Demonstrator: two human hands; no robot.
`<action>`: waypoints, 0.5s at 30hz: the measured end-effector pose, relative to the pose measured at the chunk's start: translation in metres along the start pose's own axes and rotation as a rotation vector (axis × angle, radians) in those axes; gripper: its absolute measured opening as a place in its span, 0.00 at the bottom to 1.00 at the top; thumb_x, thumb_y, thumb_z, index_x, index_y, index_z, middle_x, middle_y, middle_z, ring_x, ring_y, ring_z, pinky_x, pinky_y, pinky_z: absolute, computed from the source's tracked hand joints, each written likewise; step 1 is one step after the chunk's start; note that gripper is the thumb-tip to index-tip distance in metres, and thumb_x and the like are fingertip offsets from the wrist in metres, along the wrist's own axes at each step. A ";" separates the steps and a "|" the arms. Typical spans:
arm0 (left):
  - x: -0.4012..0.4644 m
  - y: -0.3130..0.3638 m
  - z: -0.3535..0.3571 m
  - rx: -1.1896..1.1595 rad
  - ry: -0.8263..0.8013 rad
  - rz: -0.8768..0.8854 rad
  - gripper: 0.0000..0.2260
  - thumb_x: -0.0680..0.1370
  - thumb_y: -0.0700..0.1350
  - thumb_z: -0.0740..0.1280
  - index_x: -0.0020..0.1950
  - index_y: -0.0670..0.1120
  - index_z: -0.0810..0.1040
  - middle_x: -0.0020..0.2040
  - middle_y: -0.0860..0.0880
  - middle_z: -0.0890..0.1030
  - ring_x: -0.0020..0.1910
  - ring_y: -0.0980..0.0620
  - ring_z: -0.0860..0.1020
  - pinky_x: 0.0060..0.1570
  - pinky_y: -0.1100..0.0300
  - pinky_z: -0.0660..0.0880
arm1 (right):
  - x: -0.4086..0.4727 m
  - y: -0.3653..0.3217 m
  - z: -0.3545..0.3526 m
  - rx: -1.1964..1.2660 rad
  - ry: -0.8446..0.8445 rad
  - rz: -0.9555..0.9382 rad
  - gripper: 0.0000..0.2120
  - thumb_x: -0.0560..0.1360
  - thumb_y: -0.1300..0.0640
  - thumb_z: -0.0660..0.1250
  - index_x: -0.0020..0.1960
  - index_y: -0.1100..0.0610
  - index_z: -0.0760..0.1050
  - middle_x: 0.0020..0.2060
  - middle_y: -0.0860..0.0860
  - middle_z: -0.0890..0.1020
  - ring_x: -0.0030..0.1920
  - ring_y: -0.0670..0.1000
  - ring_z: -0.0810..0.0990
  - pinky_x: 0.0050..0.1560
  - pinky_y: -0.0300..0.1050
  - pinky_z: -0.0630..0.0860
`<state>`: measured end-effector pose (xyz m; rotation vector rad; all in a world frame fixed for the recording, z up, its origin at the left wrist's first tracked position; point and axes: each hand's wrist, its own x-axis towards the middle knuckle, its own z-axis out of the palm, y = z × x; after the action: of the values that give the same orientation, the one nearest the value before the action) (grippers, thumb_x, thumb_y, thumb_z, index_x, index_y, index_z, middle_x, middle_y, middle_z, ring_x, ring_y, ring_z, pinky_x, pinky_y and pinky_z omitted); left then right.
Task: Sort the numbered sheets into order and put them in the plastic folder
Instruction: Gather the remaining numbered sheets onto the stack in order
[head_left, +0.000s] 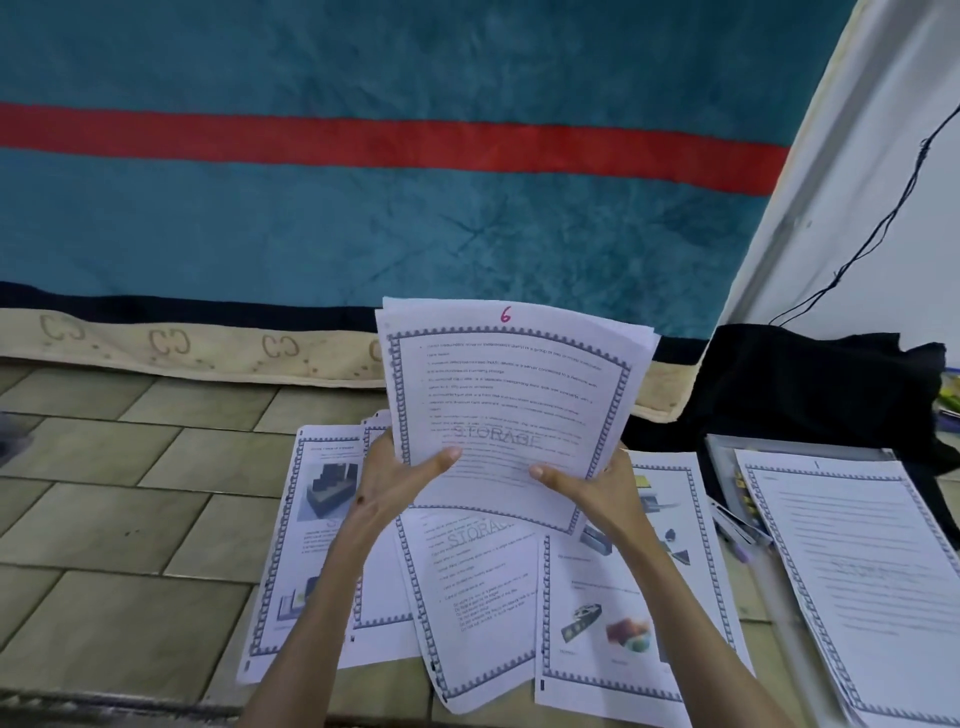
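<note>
I hold a stack of printed sheets (511, 395) upright in front of me; its front sheet bears a pink 6 at the top. My left hand (400, 480) grips the stack's lower left edge, and my right hand (592, 486) grips its lower right edge. Below them several loose sheets (478, 592) lie fanned on the tiled floor. To the right, a sheet marked 1 (862, 566) rests on a clear plastic folder (727, 467), of which only the left part shows.
A teal blanket with a red stripe (395, 197) covers a mattress straight ahead. A black cloth (810, 384) lies at the right by a white wall with a dangling black cable (883, 218). Tiled floor (130, 499) lies at the left.
</note>
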<state>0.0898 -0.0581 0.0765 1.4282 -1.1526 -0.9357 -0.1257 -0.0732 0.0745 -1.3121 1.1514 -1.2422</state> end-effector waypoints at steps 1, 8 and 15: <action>-0.001 0.000 0.002 0.000 -0.007 -0.016 0.13 0.70 0.42 0.74 0.48 0.55 0.75 0.43 0.60 0.78 0.42 0.66 0.76 0.40 0.74 0.73 | 0.000 0.001 0.002 0.015 0.008 0.000 0.18 0.62 0.66 0.78 0.44 0.48 0.78 0.40 0.41 0.83 0.39 0.36 0.83 0.36 0.30 0.77; -0.003 -0.004 0.004 -0.033 0.060 -0.074 0.12 0.67 0.42 0.77 0.41 0.54 0.76 0.42 0.56 0.79 0.41 0.60 0.77 0.41 0.68 0.72 | 0.003 0.008 0.002 0.033 0.013 -0.006 0.17 0.65 0.67 0.76 0.43 0.48 0.77 0.35 0.36 0.84 0.39 0.37 0.83 0.38 0.30 0.78; -0.008 -0.011 0.010 -0.088 0.080 -0.141 0.13 0.68 0.41 0.76 0.39 0.54 0.73 0.43 0.51 0.78 0.46 0.53 0.76 0.51 0.62 0.71 | 0.006 0.022 0.001 0.003 0.016 0.046 0.15 0.64 0.63 0.77 0.45 0.49 0.79 0.36 0.36 0.84 0.41 0.39 0.83 0.39 0.32 0.78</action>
<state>0.0802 -0.0529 0.0641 1.4766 -0.9504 -1.0060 -0.1252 -0.0818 0.0528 -1.2690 1.1834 -1.2225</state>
